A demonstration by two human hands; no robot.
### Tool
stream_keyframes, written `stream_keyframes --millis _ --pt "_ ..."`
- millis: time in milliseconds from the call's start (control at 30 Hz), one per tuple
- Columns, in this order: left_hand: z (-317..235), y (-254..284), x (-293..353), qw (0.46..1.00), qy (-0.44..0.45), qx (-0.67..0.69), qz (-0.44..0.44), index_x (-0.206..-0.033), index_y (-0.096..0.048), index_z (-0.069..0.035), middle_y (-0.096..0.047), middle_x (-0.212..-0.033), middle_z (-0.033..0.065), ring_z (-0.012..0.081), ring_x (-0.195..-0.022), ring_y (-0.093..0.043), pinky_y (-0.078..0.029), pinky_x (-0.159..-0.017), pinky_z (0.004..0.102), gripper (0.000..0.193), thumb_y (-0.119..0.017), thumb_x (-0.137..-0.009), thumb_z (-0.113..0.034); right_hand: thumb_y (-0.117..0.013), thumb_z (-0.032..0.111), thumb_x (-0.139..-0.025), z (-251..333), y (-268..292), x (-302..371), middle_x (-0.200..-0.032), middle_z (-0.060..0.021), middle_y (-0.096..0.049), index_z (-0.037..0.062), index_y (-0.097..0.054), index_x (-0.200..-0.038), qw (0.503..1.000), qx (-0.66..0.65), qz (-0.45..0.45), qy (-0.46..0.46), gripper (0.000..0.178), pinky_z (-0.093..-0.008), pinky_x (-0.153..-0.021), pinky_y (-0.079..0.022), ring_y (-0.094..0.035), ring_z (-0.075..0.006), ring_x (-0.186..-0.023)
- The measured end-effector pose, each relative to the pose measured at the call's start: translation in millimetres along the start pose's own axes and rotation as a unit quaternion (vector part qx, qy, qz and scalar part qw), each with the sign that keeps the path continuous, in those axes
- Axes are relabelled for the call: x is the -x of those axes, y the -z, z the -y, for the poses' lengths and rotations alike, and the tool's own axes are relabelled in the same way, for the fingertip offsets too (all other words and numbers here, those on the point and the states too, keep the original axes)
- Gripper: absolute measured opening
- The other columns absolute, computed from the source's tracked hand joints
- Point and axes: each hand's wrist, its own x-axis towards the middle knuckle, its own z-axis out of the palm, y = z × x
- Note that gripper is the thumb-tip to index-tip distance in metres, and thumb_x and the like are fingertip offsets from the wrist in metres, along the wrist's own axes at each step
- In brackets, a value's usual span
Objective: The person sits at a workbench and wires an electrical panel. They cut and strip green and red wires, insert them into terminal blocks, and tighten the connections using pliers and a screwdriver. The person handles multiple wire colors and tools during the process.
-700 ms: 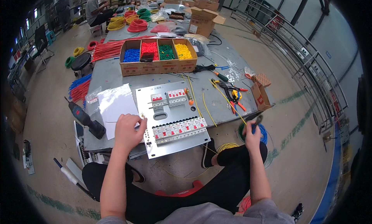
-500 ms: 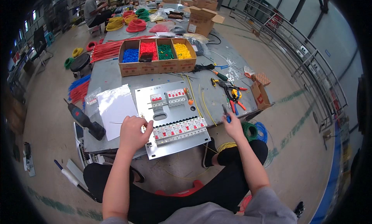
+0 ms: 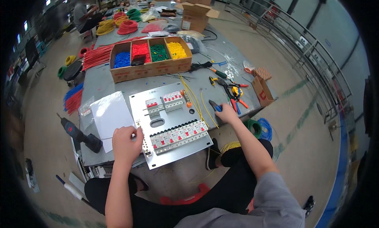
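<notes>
The metal plate (image 3: pixel 173 125) lies flat at the near edge of the grey table (image 3: pixel 106 84), its near corner hanging over the edge, so the person seated before it can reach every part. Along the plate's near side runs a long row of breakers (image 3: pixel 179 135); toward its far side, at 12 o'clock, sit two shorter breaker groups (image 3: pixel 166 103).

The left hand (image 3: pixel 126 143) rests at the plate's 9 o'clock edge, fingers curled loosely against the metal. It seems placed there to steady the plate; whether it pinches anything small I cannot tell.

The right hand (image 3: pixel 226 114) is at about 2 o'clock from the plate, just past its right edge, closed around a tool with a blue handle (image 3: pixel 215 106) whose dark tip points away at 11 o'clock.

Yellow wires (image 3: pixel 193 99) trail across the plate's far right corner, close to where they would be fitted. At 3 o'clock lie more pliers and cutters (image 3: pixel 233 94) with red and yellow grips, within the right hand's reach. A white sheet (image 3: pixel 110 116) lies at 9 o'clock, a cordless drill (image 3: pixel 81 134) beyond it. At 12 o'clock a cardboard box (image 3: pixel 150 58) holds blue, red, green and yellow pieces sorted by compartment.
</notes>
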Motion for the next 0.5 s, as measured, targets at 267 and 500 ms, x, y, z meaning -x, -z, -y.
stream_keyframes --millis 267,500 --pt "3.4 -4.8 4.1 0.996 0.084 -0.025 0.024 -0.072 -0.063 0.000 -0.060 -0.067 0.0146 0.0346 -0.065 -0.054 -0.041 -0.071 0.0447 0.033 -0.071 -0.095 -0.021 -0.076 0.046 -0.092 78.7 1.8 25.8 -0.132 -0.0192 -0.065 0.0017 -0.066 -0.129 0.996 0.023 0.078 -0.021 0.059 -0.0525 -0.107 -0.051 -0.057 -0.0380 -0.130" --pt "-2.6 -21.5 2.6 0.996 0.076 0.024 0.030 -0.072 -0.062 0.004 -0.057 -0.064 0.0168 0.0306 -0.060 -0.048 -0.038 -0.066 0.0450 0.036 -0.070 -0.096 -0.022 -0.075 0.054 -0.092 67.0 -12.7 17.5 -0.135 -0.0177 -0.066 0.0016 -0.065 -0.132 0.995 0.093 0.034 -0.003 0.066 -0.0509 -0.106 -0.053 -0.058 -0.0350 -0.132"
